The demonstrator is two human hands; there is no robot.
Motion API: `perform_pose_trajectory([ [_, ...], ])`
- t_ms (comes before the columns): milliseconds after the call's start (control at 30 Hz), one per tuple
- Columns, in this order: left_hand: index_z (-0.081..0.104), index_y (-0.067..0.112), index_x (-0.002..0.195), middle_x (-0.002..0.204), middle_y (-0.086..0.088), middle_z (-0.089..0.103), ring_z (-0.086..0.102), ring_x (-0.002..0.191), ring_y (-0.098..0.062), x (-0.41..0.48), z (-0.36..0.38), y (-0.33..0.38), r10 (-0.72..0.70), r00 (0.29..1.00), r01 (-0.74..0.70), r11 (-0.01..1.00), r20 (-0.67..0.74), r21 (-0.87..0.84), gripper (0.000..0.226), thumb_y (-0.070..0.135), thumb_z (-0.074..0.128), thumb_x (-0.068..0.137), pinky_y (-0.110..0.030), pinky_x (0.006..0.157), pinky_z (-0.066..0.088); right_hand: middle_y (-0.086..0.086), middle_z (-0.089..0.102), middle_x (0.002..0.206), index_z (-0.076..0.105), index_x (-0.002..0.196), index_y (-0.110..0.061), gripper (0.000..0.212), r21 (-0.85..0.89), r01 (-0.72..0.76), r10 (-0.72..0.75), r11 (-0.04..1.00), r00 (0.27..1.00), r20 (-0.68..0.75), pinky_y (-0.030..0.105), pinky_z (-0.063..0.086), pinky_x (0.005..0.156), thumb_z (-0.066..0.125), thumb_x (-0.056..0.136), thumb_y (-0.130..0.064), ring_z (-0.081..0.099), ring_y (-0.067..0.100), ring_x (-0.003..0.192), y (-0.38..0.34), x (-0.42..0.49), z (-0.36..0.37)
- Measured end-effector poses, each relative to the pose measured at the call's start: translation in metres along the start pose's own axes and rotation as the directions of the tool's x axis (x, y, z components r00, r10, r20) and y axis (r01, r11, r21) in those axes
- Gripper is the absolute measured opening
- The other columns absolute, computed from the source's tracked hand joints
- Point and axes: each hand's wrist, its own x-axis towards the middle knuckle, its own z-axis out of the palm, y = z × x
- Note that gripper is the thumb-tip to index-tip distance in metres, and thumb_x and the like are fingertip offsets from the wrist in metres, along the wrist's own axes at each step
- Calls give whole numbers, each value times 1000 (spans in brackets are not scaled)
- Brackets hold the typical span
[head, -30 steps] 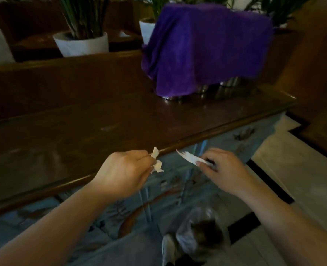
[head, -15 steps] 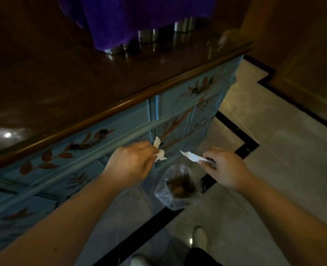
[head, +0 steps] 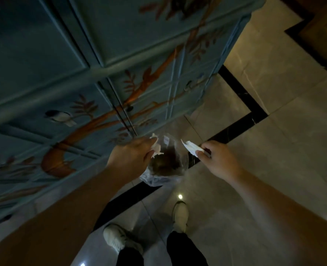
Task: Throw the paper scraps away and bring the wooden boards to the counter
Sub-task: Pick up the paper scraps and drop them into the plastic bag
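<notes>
Dim room, glossy pale tiled floor with a black inlay strip, blue painted cabinet with branch and bird motifs filling the left. Clear plastic bag with dark contents sits on the floor at the cabinet base. Left hand pinches a crumpled paper scrap over the bag; right hand pinches a flat torn scrap just beside the bag's mouth. Scraps look weightless, limp, tearable; a fingertip pinch at the edge suffices, and they may flutter off-target when dropped. Boards not in view.

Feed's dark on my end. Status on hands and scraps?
Left hand pinching crumpled white paper scrap above clear plastic-lined bin. Right hand pinching flat white paper scrap beside it. Nothing blocking the bin.
</notes>
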Motion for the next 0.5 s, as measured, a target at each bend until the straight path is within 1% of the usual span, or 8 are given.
perform_pose_trajectory([
  [33, 65, 14, 116, 102, -14, 73, 71, 79, -32, 4, 23, -5, -40, 998, 41, 999, 45, -11, 33, 25, 61, 85, -39, 57, 55, -13, 44, 61, 43, 67, -32, 30, 2, -28, 28, 1000, 999, 28, 15, 32, 45, 60, 91, -26, 46, 1, 50, 17, 11, 17],
  [67, 64, 15, 118, 105, -13, 72, 70, 81, -31, 6, 43, -10, -65, 994, 65, 998, 90, -5, 33, 24, 63, 86, -38, 60, 54, -12, 45, 59, 45, 66, -30, 29, 8, -41, 41, 999, 998, 42, 14, 29, 47, 60, 91, -27, 45, 1, 49, 29, 19, 30],
  [133, 59, 17, 124, 113, -10, 69, 68, 88, -29, 10, 93, -21, -73, 983, 72, 997, 166, 15, 35, 26, 58, 89, -38, 68, 54, -10, 45, 56, 43, 62, -29, 34, 44, -70, 67, 997, 996, 59, 14, 31, 44, 59, 92, -26, 44, 2, 47, 55, 36, 67],
  [200, 56, 18, 126, 121, -10, 65, 65, 99, -29, 14, 135, -28, -79, 969, 87, 996, 232, -26, 35, 24, 54, 92, -42, 77, 54, -9, 45, 56, 41, 60, -28, 37, 69, -94, 89, 993, 993, 78, 14, 34, 43, 58, 93, -25, 44, 2, 47, 70, 50, 101],
  [233, 56, 18, 126, 122, -9, 64, 64, 101, -29, 14, 165, -34, -91, 962, 104, 994, 258, -39, 34, 23, 54, 92, -44, 79, 54, -9, 46, 56, 42, 60, -28, 37, 85, -112, 103, 990, 989, 103, 14, 33, 41, 57, 93, -26, 44, 2, 48, 81, 59, 126],
  [333, 54, 22, 124, 118, -4, 64, 63, 99, -24, 17, 229, -46, -156, 928, 170, 985, 339, -12, 32, 24, 51, 92, -43, 80, 53, -9, 48, 56, 44, 60, -28, 36, 152, -203, 183, 967, 973, 138, 12, 31, 40, 58, 92, -26, 49, 1, 45, 104, 78, 184],
  [400, 57, 23, 118, 111, -2, 66, 64, 95, -21, 18, 264, -55, -215, 906, 241, 970, 364, -27, 26, 25, 49, 93, -43, 80, 53, -6, 50, 56, 47, 59, -25, 34, 256, -310, 281, 915, 949, 146, 8, 32, 37, 60, 91, -22, 52, -6, 43, 119, 91, 217],
  [500, 55, 24, 116, 107, -4, 66, 64, 92, -22, 14, 310, -72, -296, 880, 339, 939, 372, -54, 24, 26, 49, 93, -45, 80, 54, -2, 47, 53, 44, 56, -20, 38, 322, -396, 367, 860, 918, 150, 7, 29, 33, 59, 91, -19, 48, 3, 39, 136, 110, 256],
])
